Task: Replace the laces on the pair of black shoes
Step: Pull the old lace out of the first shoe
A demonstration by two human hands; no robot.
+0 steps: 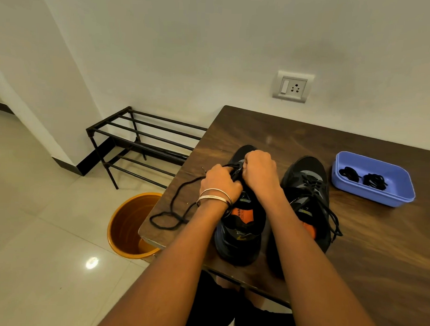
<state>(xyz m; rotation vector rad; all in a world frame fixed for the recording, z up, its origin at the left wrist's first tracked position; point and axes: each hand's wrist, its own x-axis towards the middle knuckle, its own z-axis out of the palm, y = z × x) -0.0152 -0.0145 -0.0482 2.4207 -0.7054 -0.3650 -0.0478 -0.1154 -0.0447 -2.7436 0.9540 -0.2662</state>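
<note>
Two black shoes stand side by side on the brown table point(352, 240), toes pointing away from me. Both my hands rest on the front of the left shoe point(241, 227). My left hand point(219, 181), with two bracelets at the wrist, is closed around a black lace point(176, 203) that trails off to the left and loops near the table edge. My right hand point(258, 170) pinches the same lace at the shoe's front eyelets. The right shoe point(308, 195) is still laced, its lace ends hanging loose toward me.
A purple plastic tray point(376, 193) at the right of the table holds two coiled black laces point(362, 177). An orange bucket point(131, 223) stands on the tiled floor under the table's left corner. A black metal shoe rack point(141, 140) stands against the wall.
</note>
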